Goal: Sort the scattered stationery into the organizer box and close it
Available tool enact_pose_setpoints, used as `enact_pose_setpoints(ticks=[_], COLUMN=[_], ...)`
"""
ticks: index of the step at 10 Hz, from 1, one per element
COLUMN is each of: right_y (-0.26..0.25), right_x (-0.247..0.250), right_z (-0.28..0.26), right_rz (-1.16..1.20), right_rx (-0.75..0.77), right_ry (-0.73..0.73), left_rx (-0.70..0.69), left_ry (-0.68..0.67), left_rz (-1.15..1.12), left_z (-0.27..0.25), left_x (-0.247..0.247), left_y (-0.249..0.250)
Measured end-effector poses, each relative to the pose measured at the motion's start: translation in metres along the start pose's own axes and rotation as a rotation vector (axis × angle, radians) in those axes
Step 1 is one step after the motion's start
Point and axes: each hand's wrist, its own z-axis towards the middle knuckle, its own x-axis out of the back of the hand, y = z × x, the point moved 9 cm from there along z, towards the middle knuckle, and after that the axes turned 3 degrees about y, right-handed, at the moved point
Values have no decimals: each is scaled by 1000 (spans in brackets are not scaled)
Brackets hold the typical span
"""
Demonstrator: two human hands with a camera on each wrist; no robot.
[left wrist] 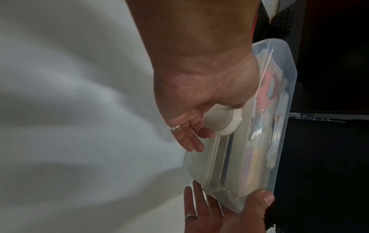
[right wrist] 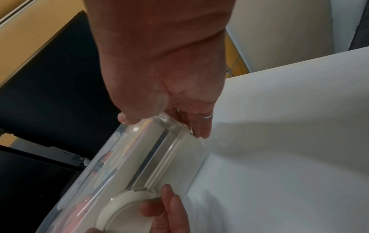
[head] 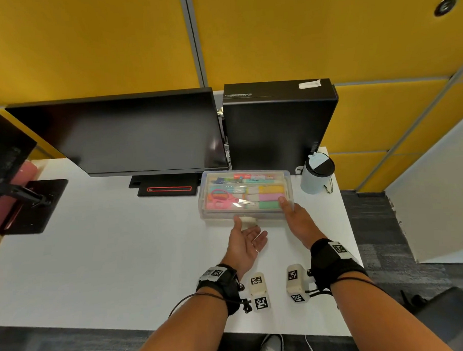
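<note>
The clear organizer box (head: 221, 215) sits on the white desk with its lid down. Pink scissors (head: 223, 198), pens and coloured pads show through the lid. A round white latch (head: 249, 221) juts from the front wall. My left hand (head: 248, 241) lies palm up just below it, thumb against the box front and relaxed fingers touching the latch (left wrist: 221, 121). My right hand (head: 296, 217) holds the front right corner of the box (right wrist: 159, 157), with its thumb on top of the lid and its fingers down beside the corner.
A dark monitor (head: 127, 132) and a black computer tower (head: 278, 125) stand right behind the box. A lidded cup (head: 316, 174) is at the back right. A black stand base (head: 32, 205) lies far left. The desk's right edge is near my right wrist.
</note>
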Motion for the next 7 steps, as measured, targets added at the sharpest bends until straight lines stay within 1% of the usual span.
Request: enact_pose_setpoints(ticks=[1,2,3,4,5,6,7], right_y=[1,0,1,0,2,-3,-17], right_x=[0,1,1,3,3,6,29], right_z=[1,0,-3,-4,-6,-3,2], right_rz=[-6,-2,7,35,48,13,-177], right_rx=[-15,-10,-20,-5,-21,-38,83], right_ry=[-3,-7,-4,-14,-14,6,295], left_rx=[26,24,8,-73,-274,-516,-753], left_ry=[-3,13,54,154,354,489,537], left_rz=[-38,18,104,197,289,387,507], left_z=[-2,-4,-5,-9,-20,-37,-57], left_x=[-2,2,13,32,54,55,42], left_y=[-1,1,11,32,68,115,146])
